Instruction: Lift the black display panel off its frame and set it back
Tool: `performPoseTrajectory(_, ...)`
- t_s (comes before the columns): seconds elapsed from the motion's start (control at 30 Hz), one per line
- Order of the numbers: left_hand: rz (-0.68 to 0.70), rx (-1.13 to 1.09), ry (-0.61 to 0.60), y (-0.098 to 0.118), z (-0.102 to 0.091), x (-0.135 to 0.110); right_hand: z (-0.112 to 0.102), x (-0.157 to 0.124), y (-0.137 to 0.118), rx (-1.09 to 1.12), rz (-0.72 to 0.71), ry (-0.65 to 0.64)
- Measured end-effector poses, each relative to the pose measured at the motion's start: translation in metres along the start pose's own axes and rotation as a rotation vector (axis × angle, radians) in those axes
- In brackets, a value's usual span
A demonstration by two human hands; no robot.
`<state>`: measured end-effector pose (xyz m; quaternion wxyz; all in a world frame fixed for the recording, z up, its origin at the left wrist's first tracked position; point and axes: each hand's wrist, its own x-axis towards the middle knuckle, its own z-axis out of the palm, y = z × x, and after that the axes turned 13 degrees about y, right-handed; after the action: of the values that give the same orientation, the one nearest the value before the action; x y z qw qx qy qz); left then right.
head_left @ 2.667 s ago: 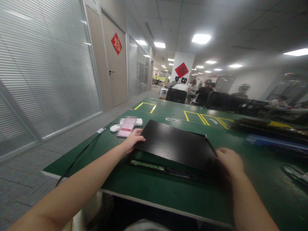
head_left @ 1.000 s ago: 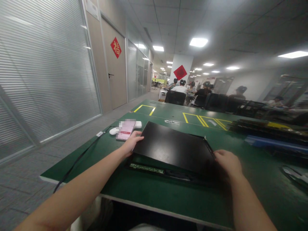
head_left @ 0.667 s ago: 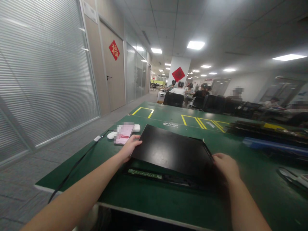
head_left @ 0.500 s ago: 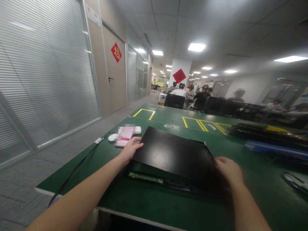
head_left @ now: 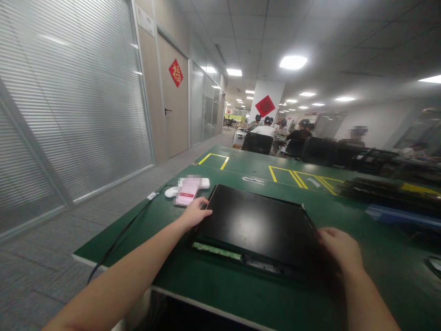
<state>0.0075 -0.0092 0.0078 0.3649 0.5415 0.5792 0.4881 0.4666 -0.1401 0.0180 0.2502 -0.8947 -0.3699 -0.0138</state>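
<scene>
A flat black display panel [head_left: 258, 223] lies on the green table [head_left: 220, 287], its near edge lifted a little above a black frame. A green circuit strip [head_left: 217, 251] shows along that frame's front. My left hand [head_left: 195, 212] grips the panel's left edge, fingers curled over it. At the panel's near right corner my right hand [head_left: 341, 248] is closed on the edge; its fingertips are hidden.
A phone with a pink screen [head_left: 188, 191] and a white mouse [head_left: 170, 192] lie beyond my left hand, a black cable [head_left: 124, 230] running off the table's left edge. Dark stacked panels [head_left: 386, 189] sit at the right. Several people sit at desks far behind.
The panel's near edge has come down closer to the frame, so less gap shows under it. Both hands stay on its edges. My head has turned slightly left.
</scene>
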Motion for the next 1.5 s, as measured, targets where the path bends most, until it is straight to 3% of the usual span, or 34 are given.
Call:
performPoseTrajectory(0.6, 0.150, 0.202, -0.012, -0.011, 0.000, 0.006, -0.003, -0.002, -0.002, 0.043, 0.002, 0.036)
performPoseTrajectory(0.77, 0.244, 0.212, -0.053, -0.007, -0.001, 0.008, -0.001, 0.001, -0.001, 0.034, -0.026, 0.050)
performPoseTrajectory(0.93, 0.340, 0.365, -0.131, 0.000, -0.004, 0.009, -0.003, -0.003, -0.003, 0.041, -0.019, 0.055)
performPoseTrajectory(1.2, 0.409, 0.507, -0.077, 0.000, -0.004, 0.006, -0.005, -0.005, -0.006, 0.039, 0.026, 0.043)
performPoseTrajectory(1.5, 0.471, 0.544, -0.112, 0.002, -0.003, 0.005, -0.003, -0.002, -0.002, 0.059, 0.003, 0.055)
